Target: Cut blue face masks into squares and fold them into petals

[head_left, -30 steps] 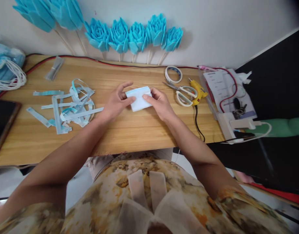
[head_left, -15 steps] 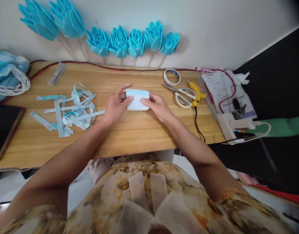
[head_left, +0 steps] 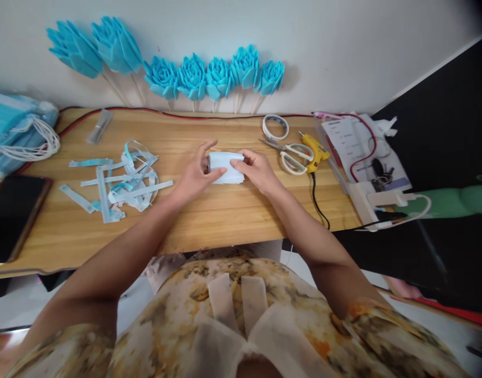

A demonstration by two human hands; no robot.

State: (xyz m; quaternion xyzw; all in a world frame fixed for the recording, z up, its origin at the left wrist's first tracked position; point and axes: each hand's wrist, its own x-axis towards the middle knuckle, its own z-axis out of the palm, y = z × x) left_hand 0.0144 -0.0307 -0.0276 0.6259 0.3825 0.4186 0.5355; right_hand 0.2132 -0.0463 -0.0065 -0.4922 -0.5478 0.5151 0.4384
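Between my hands, just above the table, is a small folded stack of pale blue face mask fabric [head_left: 227,161]. My left hand [head_left: 198,170] pinches its left edge, thumb on the front and index finger raised away from it. At the other edge my right hand [head_left: 255,168] grips the stack with the thumb pressed on its front and the fingers behind. Cut mask strips [head_left: 120,184] lie in a loose heap left of my left hand. Scissors [head_left: 293,157] with white handles rest to the right, next to a yellow glue gun [head_left: 314,149].
Several blue fabric flowers [head_left: 192,79] on sticks lean along the wall. At left are a pile of face masks [head_left: 8,121] and a phone [head_left: 14,215]. A tape roll [head_left: 275,127], papers [head_left: 343,136] and a white power strip [head_left: 364,205] lie to the right.
The stack's front now shows more plain pale fabric, with the blue folded band at its top no longer visible. My left thumb has slid inward across it. The whole view has shifted slightly.
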